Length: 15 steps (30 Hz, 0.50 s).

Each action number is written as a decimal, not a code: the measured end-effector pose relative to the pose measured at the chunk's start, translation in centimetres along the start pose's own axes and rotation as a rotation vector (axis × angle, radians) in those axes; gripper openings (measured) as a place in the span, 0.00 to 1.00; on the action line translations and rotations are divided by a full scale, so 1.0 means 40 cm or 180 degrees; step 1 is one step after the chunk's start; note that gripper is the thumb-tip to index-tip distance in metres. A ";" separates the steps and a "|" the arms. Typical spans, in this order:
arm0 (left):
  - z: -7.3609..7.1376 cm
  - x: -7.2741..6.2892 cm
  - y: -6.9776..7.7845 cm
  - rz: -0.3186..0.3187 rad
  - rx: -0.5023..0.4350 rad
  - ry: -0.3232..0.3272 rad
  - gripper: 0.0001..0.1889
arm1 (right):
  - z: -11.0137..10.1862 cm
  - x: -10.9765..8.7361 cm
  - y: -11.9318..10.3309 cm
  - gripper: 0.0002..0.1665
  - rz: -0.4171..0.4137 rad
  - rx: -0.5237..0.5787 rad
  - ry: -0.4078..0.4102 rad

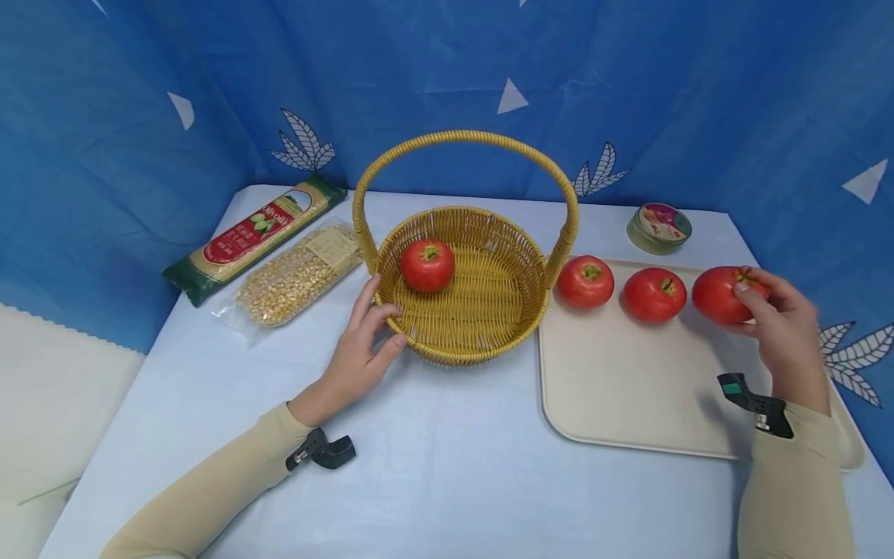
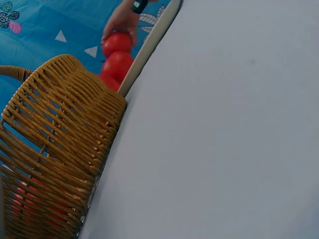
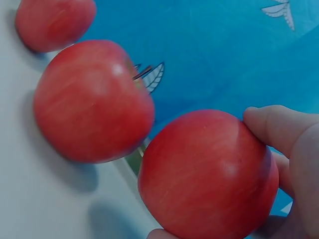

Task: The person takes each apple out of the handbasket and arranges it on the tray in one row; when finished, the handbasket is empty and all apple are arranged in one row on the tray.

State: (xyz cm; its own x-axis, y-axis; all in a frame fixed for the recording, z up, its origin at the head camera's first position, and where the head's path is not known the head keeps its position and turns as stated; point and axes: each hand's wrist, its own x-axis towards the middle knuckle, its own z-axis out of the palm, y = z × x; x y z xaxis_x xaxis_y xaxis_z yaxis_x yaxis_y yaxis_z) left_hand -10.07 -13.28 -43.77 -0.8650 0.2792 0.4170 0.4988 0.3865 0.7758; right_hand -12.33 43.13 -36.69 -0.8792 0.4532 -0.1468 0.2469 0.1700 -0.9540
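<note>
A yellow wicker basket point(image 1: 461, 353) with a tall arched handle stands mid-table, one red apple point(image 1: 427, 266) inside at its left. My left hand point(image 1: 359, 341) holds the basket's near-left rim, with fingers over the edge and the thumb by the outer side. In the left wrist view the basket's woven wall point(image 2: 65, 134) fills the left, and the hand itself is out of sight. My right hand point(image 1: 785, 318) grips another red apple point(image 3: 209, 174) just above the beige tray point(image 1: 628, 388), its shadow apart from it. Two more apples, the middle one point(image 1: 653, 296) and the left one point(image 1: 585, 282), sit along the tray's far edge.
Left of the basket lie a bag of corn kernels point(image 1: 296, 276) and a green-ended noodle packet point(image 1: 254, 237). A round tin point(image 1: 660, 228) stands behind the tray. Blue patterned cloth point(image 1: 447, 70) hangs along the table's back.
</note>
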 end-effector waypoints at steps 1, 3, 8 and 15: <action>0.000 0.000 -0.001 0.0001 0.0001 0.0001 0.17 | 0.002 0.002 0.004 0.36 -0.0002 -0.0089 0.0001; 0.001 0.000 -0.001 0.0002 -0.0001 -0.0001 0.17 | 0.005 0.007 0.015 0.36 -0.0029 -0.0146 -0.0030; 0.001 0.000 -0.003 0.0002 -0.0005 -0.0011 0.17 | 0.011 0.021 0.040 0.32 -0.0160 -0.0120 -0.0080; 0.000 0.000 -0.003 0.0006 0.0009 0.0002 0.17 | 0.025 0.038 0.061 0.32 -0.0112 -0.0705 -0.0061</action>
State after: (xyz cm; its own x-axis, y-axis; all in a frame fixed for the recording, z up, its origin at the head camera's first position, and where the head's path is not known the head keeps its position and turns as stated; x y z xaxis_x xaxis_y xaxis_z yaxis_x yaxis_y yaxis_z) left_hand -10.12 -13.32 -43.86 -0.8640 0.2794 0.4188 0.5006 0.3884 0.7737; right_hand -13.49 43.35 -39.52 -0.8960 0.4271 -0.1214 0.2974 0.3744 -0.8783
